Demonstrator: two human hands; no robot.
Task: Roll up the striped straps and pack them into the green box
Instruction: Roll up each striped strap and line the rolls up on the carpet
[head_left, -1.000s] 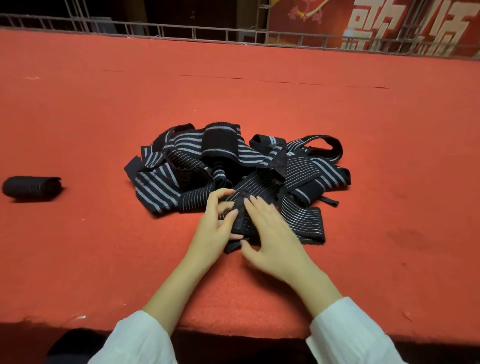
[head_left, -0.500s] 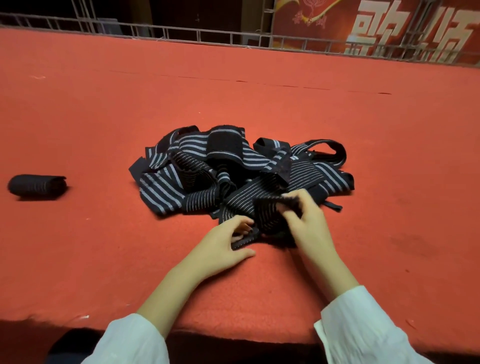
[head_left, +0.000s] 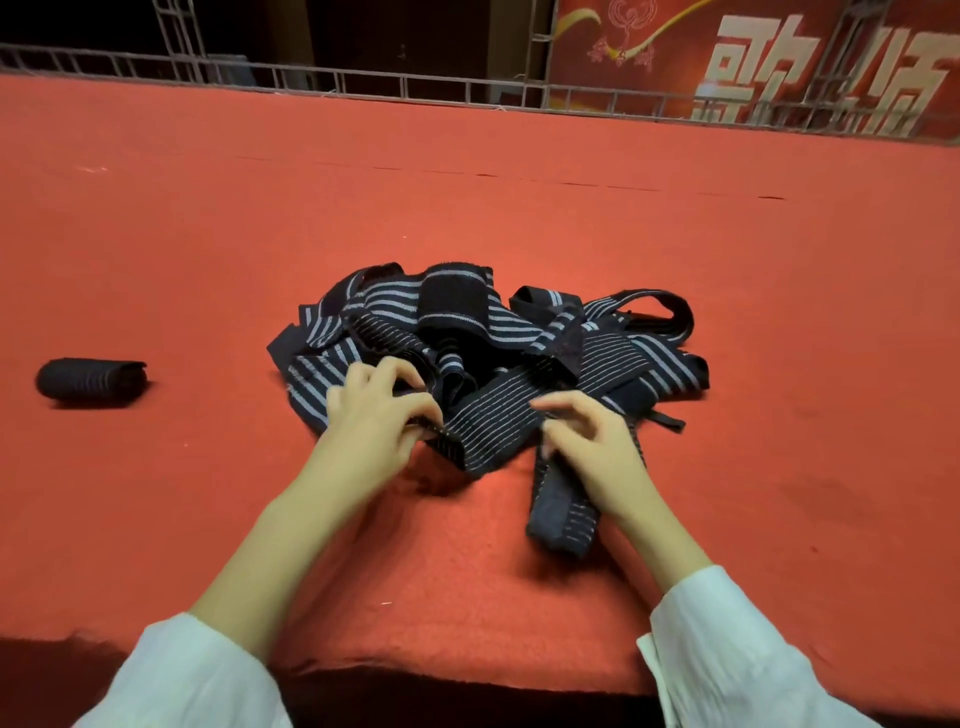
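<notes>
Your left hand (head_left: 379, 415) pinches one end of a striped strap (head_left: 493, 421), and your right hand (head_left: 592, 447) grips it where it bends toward you. Draw it flat and clear of the tangle, then roll tightly from the pinched end. Beyond lies the pile of straps (head_left: 467, 322), with one rolled strap (head_left: 91, 382) well apart at left on the red surface (head_left: 779, 312); the green box is out of view.

A dark, thin-striped strap (head_left: 493, 426) spans from our left fingers (head_left: 415, 410) to our right fingers (head_left: 563, 405), its tail trailing under the right. Just beyond them lies the tangled heap (head_left: 457, 317); a rolled strap (head_left: 91, 382) sits well left.
</notes>
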